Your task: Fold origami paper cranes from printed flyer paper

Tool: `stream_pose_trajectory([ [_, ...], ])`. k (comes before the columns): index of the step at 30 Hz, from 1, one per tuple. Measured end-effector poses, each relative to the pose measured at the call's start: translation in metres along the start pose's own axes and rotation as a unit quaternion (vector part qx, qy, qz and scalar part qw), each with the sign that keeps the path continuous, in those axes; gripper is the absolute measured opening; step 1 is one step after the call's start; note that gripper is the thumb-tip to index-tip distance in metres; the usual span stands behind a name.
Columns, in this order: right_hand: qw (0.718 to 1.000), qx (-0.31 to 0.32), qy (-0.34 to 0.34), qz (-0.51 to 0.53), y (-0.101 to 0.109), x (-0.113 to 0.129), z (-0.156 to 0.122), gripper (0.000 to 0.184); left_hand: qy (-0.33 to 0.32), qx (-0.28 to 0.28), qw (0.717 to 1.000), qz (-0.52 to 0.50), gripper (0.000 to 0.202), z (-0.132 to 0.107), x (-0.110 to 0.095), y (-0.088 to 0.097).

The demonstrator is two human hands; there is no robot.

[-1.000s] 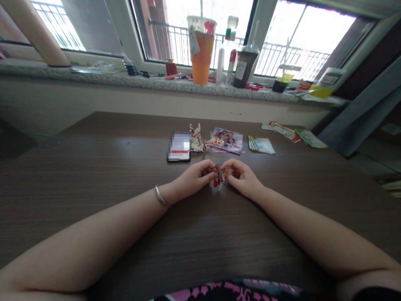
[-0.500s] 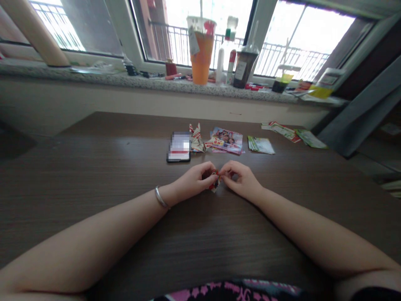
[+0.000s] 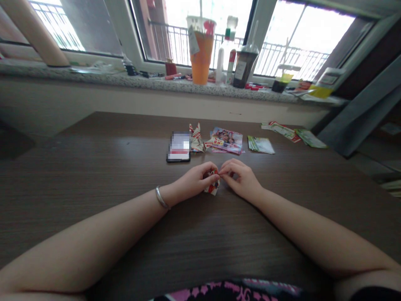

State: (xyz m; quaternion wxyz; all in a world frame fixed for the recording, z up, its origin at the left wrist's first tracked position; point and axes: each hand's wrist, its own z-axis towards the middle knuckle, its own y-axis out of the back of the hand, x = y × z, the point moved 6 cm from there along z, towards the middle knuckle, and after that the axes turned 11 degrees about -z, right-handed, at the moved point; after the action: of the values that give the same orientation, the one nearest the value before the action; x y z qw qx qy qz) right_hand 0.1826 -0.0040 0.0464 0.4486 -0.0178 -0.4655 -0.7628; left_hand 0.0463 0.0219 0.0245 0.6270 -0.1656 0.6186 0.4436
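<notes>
Between my hands is a small piece of folded paper [image 3: 212, 189], printed in red and white. My left hand [image 3: 200, 177], with a silver bracelet at the wrist, pinches it between thumb and fingers, which hide part of it. On the other side, my right hand [image 3: 241, 177] has thumb and fingertips pressed together at the paper's right edge. Just beyond my hands stand folded paper shapes [image 3: 197, 142] in cream and red. To their left lies a phone [image 3: 178, 147] with a blurred screen, and to their right a pile of printed leaflets [image 3: 228, 140].
Green-and-white paper slips [image 3: 261, 145] lie on the brown table [image 3: 131, 188], and more strips [image 3: 285, 131] sit at its far right. Behind, the stone windowsill [image 3: 150, 82] carries a tall orange drink cup [image 3: 201, 54], a dark cup [image 3: 245, 67], bottles and small clutter.
The folded paper has turned in my fingers, and more of its red and white face shows below my left thumb. Both hands have stayed nearly in place.
</notes>
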Motion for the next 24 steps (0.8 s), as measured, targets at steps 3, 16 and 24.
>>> stream_pose_trajectory([
  [3,1.0,-0.013,-0.003,-0.002,0.0014,-0.0007,-0.0004,0.008,0.016,0.003,0.999,-0.031,0.02,0.0022,0.0053,-0.0011],
  [16,0.997,-0.027,0.005,-0.075,0.0018,-0.0007,-0.0008,0.011,0.048,-0.025,0.995,-0.078,0.025,0.0007,0.0016,-0.0015],
  [24,0.995,-0.032,0.017,-0.095,0.0029,-0.0015,-0.001,0.01,0.042,-0.034,0.996,-0.071,0.021,0.0008,0.0042,-0.0021],
])
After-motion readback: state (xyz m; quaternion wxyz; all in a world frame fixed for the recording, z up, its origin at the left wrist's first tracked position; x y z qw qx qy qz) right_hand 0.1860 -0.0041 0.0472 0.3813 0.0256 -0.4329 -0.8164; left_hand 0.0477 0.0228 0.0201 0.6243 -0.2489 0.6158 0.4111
